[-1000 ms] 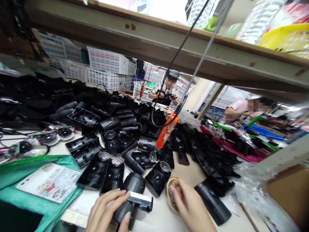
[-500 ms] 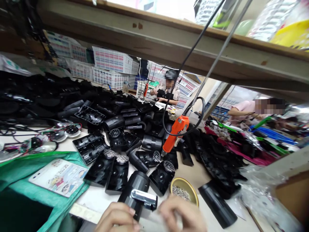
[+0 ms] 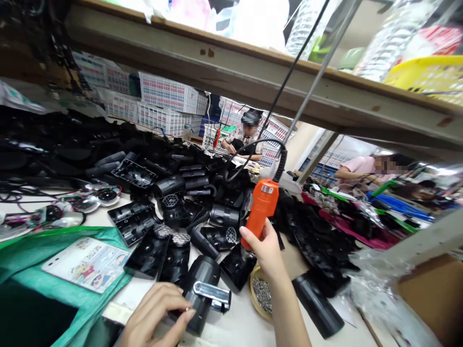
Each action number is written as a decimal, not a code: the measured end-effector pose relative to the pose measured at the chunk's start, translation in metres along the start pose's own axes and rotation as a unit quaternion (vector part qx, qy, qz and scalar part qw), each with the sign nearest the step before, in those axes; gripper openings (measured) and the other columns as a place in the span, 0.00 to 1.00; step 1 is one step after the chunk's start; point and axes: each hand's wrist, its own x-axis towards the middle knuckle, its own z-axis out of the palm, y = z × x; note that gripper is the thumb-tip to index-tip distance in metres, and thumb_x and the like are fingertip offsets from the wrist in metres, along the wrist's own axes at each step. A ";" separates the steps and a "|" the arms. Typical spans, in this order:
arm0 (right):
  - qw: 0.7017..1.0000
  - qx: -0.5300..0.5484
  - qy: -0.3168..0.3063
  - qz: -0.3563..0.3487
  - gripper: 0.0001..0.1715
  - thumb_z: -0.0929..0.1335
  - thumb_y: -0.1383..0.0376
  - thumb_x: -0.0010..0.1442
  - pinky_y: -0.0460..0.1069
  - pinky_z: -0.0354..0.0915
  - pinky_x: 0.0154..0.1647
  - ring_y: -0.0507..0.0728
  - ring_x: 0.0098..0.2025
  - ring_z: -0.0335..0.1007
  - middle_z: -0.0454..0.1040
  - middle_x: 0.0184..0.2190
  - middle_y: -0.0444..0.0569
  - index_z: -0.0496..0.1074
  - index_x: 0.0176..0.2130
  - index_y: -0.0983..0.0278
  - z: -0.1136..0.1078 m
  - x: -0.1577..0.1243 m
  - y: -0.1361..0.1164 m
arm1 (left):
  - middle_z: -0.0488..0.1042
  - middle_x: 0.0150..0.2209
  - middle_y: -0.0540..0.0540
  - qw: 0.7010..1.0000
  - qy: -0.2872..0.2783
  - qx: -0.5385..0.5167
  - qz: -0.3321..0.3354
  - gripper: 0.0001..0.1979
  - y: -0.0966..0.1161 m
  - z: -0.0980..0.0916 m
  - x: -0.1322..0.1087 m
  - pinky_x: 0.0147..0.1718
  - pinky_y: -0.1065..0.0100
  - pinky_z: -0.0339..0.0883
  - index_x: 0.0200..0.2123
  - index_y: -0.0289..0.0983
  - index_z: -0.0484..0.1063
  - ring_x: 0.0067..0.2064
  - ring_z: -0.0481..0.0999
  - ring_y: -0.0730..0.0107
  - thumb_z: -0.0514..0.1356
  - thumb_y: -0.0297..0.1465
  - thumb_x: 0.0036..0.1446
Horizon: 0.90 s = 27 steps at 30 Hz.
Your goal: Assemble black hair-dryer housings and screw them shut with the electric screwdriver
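Note:
My right hand [image 3: 266, 248] is closed around the lower body of an orange electric screwdriver [image 3: 263, 198], which hangs from a coiled black cable with its tip pointing down. My left hand [image 3: 159, 311] pinches a tiny shiny screw [image 3: 187, 309] between thumb and forefinger. Beside those fingers lies a black plastic housing [image 3: 203, 274], with a chrome-topped black piece [image 3: 212, 293] across it. A yellowish bowl [image 3: 253, 302] of small metal screws [image 3: 262, 291] sits just below my right hand, partly covered by the forearm.
Several black housings with mesh ends [image 3: 171, 255] crowd the bench, and a dark pile [image 3: 72, 144] covers its left. A loose black housing [image 3: 318, 306] lies at right near plastic bags [image 3: 376, 284]. Overhead runs a shelf beam [image 3: 231, 67]. Co-workers [image 3: 248, 135] sit beyond.
My right hand has moved up from beside the chrome-topped piece and taken hold of the electric screwdriver, which now hangs more upright. My left hand has shifted slightly left and stays near the housing.

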 end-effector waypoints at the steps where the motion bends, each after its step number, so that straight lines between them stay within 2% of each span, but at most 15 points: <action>1: 1.000 -0.013 0.018 -0.004 0.25 0.79 0.51 0.48 0.52 0.71 0.41 0.57 0.36 0.73 0.78 0.34 0.46 0.74 0.40 0.62 0.003 -0.007 -0.005 | 0.81 0.34 0.50 1.000 -0.006 -0.002 -0.004 0.01 -0.001 0.000 -0.001 0.41 0.70 0.74 0.37 0.43 0.77 0.40 0.81 0.65 0.66 0.31 0.63; 4: 0.999 0.010 0.045 -0.021 0.18 0.76 0.59 0.53 0.51 0.70 0.37 0.55 0.32 0.73 0.75 0.32 0.44 0.74 0.42 0.62 0.017 -0.033 -0.024 | 0.80 0.35 0.49 0.999 -0.031 0.003 -0.014 0.01 -0.003 0.001 -0.005 0.43 0.70 0.74 0.38 0.43 0.78 0.42 0.81 0.64 0.65 0.31 0.64; 6: 0.990 0.132 0.041 -0.036 0.14 0.72 0.62 0.57 0.49 0.70 0.29 0.52 0.25 0.71 0.73 0.30 0.41 0.71 0.44 0.60 0.033 -0.051 -0.037 | 0.80 0.35 0.49 0.999 -0.044 0.008 -0.021 0.02 -0.003 0.001 -0.007 0.43 0.70 0.74 0.39 0.44 0.79 0.42 0.80 0.64 0.65 0.30 0.65; 8: 0.967 0.248 0.052 -0.042 0.12 0.69 0.66 0.60 0.45 0.65 0.22 0.49 0.19 0.66 0.71 0.27 0.37 0.68 0.45 0.58 0.050 -0.066 -0.047 | 0.80 0.35 0.50 0.999 -0.049 0.006 -0.022 0.04 -0.003 0.002 -0.009 0.44 0.71 0.73 0.41 0.44 0.79 0.43 0.80 0.65 0.64 0.29 0.65; 11: 0.943 0.324 0.055 -0.053 0.13 0.68 0.68 0.60 0.43 0.63 0.18 0.48 0.17 0.63 0.68 0.23 0.35 0.67 0.45 0.56 0.069 -0.079 -0.054 | 0.79 0.35 0.51 0.999 -0.047 0.004 -0.021 0.05 -0.001 0.003 -0.009 0.45 0.71 0.73 0.41 0.45 0.78 0.43 0.79 0.66 0.64 0.28 0.65; 19: 0.938 0.342 0.034 -0.048 0.11 0.69 0.68 0.61 0.42 0.66 0.19 0.48 0.18 0.64 0.68 0.23 0.35 0.68 0.45 0.58 0.084 -0.087 -0.044 | 0.78 0.36 0.51 0.998 -0.059 0.003 -0.008 0.08 0.000 0.004 -0.009 0.45 0.71 0.72 0.44 0.44 0.76 0.44 0.78 0.67 0.64 0.26 0.65; 23: 0.936 0.346 0.039 -0.051 0.11 0.68 0.69 0.62 0.41 0.66 0.20 0.47 0.19 0.64 0.69 0.23 0.35 0.69 0.45 0.57 0.087 -0.088 -0.044 | 0.77 0.36 0.50 0.998 -0.047 0.016 0.032 0.07 -0.001 0.001 -0.009 0.44 0.72 0.71 0.45 0.42 0.75 0.43 0.76 0.67 0.61 0.24 0.67; 27: 0.932 0.354 0.043 -0.056 0.11 0.68 0.69 0.63 0.40 0.66 0.20 0.46 0.19 0.65 0.69 0.24 0.36 0.70 0.46 0.57 0.088 -0.088 -0.045 | 0.78 0.37 0.48 0.996 -0.059 0.051 0.053 0.09 -0.001 0.002 -0.013 0.45 0.71 0.69 0.45 0.41 0.74 0.44 0.75 0.66 0.61 0.21 0.66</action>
